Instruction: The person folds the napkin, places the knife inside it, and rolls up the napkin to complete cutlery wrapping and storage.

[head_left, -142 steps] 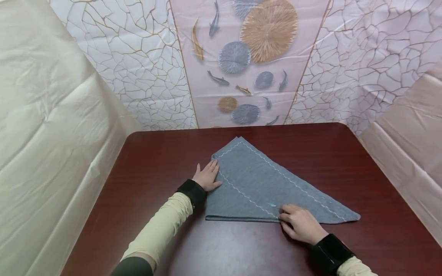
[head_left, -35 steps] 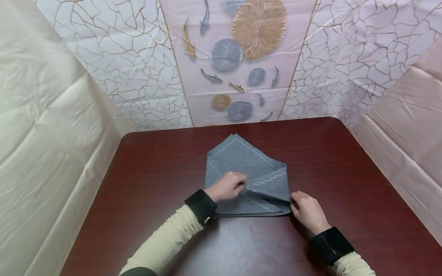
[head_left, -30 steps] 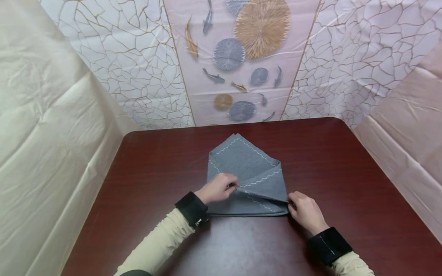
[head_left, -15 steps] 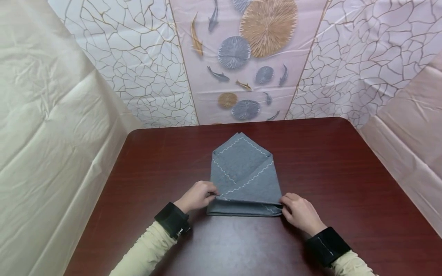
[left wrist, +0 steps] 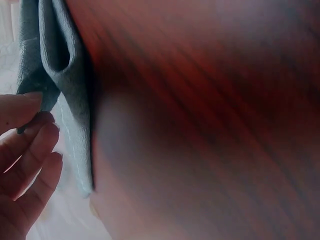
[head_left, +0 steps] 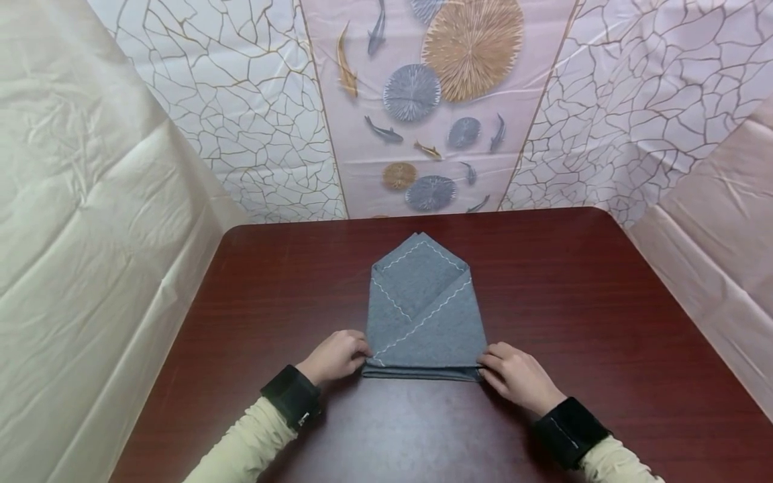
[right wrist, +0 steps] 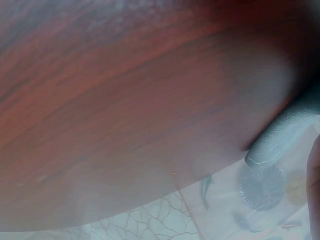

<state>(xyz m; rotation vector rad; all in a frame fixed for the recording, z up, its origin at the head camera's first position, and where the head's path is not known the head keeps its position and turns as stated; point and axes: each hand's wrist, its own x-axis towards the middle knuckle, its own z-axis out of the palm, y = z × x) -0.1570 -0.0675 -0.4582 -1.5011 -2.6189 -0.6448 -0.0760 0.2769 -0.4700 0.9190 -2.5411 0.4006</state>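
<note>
Head view: grey cloth with white zigzag stitching sits centre frame on the dark red wooden table, folded into an envelope shape, point toward the far edge. Left hand is at the cloth's lower left corner, fingers curled onto the corner of the top flap. Right hand is at the lower right corner, fingertips touching the folded edge — whether it pinches or only presses can't be told from here. Both wrists carry black bands over pale yellow sleeves. Backdrop is a patterned sheet with fish and round discs, top centre.

Left wrist view: cloth runs down the upper left of frame, layers open in a loop. Left hand in the lower left — thumb and forefinger pinch a cloth edge, other fingers loosely bent beside it. Table fills the rest, blurred.

Right wrist view: mostly table. A rolled cloth edge shows at right. Only a sliver of the hand at the right border; grip can't be told.
</note>
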